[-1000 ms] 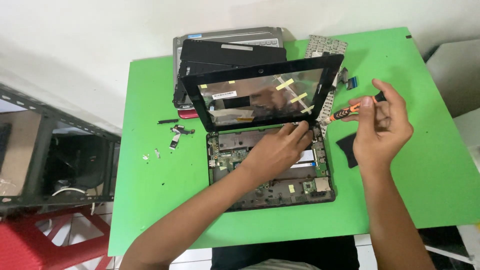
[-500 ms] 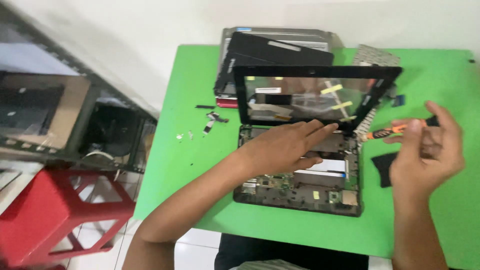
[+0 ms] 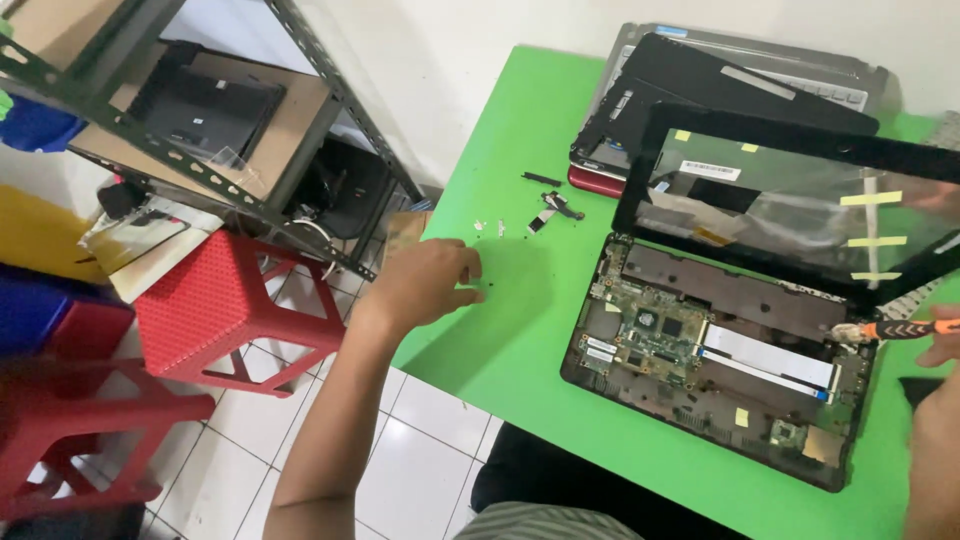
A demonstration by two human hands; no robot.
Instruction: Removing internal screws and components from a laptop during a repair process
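Left hand (image 3: 432, 282) has left the opened laptop (image 3: 720, 360), fingers curled near tiny screws (image 3: 488, 226); right hand (image 3: 940, 345) pinches screwdriver (image 3: 905, 328)

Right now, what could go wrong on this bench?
Tiny screws lie loose near the green table edge, close to the left hand; a brush could send them to the floor. The screwdriver tip sits by the exposed circuit board; a slip might scratch it. The propped screen could tip.
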